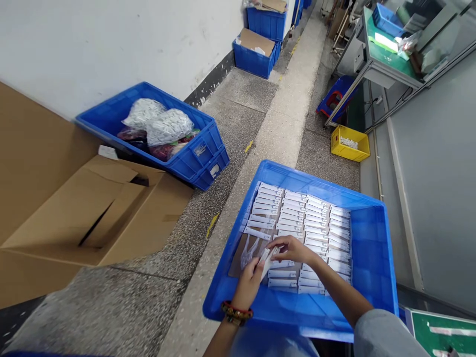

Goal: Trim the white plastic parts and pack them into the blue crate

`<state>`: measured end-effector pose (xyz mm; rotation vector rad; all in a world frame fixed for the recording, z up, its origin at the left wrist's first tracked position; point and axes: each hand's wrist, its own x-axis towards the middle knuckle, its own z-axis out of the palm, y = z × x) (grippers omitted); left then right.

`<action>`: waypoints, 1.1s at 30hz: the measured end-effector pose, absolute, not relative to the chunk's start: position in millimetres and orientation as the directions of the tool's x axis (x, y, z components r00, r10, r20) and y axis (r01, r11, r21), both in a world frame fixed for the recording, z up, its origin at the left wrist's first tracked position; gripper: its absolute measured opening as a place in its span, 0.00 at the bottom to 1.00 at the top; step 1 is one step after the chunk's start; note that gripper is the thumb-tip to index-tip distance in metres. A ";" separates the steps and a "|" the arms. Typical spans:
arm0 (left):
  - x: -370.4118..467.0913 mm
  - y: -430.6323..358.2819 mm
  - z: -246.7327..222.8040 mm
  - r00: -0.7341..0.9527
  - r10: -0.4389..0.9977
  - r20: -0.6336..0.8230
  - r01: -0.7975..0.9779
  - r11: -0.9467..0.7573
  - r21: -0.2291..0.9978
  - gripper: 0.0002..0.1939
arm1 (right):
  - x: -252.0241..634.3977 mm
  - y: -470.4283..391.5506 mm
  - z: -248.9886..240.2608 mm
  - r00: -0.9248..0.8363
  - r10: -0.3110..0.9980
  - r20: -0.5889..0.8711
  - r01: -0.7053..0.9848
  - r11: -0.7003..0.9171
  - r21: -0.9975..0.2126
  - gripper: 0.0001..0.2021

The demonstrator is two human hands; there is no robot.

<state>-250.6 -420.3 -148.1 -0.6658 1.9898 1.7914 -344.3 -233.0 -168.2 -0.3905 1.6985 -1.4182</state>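
Observation:
My left hand (251, 280), with a beaded bracelet at the wrist, grips a narrow white plastic part (267, 264) above the big blue bin (372, 238). Fingers of my right hand (292, 249) are closed at the upper end of that same part. Under both hands, rows of similar white parts (292, 210) lie side by side in several columns inside the bin. Brown cardboard (235, 263) and a crumpled clear plastic bag (248, 250) show at the bin's left side, beside my left hand. My fingertips partly hide the held part.
An open cardboard box (148, 228) stands at the left. Behind it, stacked blue crates (208, 144) hold bagged goods. More blue crates (256, 62) line the wall. A yellow crate (349, 144) and a green-topped workbench (394, 59) are at the right.

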 end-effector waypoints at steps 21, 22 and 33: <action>-246.5 -418.5 -162.9 -0.892 -0.008 -0.452 -0.432 0.307 0.848 0.21 | -329.2 -289.6 -250.3 -0.891 -0.431 -0.144 -0.357 0.860 -0.365 0.09; -245.1 -418.3 -166.0 -0.899 -0.014 -0.438 -0.418 0.331 0.846 0.21 | -329.9 -287.5 -250.2 -0.883 -0.449 -0.138 -0.376 0.851 -0.367 0.08; -245.5 -412.1 -148.8 -0.873 0.200 -0.445 -0.148 0.760 0.633 0.17 | -326.7 -251.6 -244.2 -0.736 -0.651 -0.183 -0.570 0.743 -0.351 0.03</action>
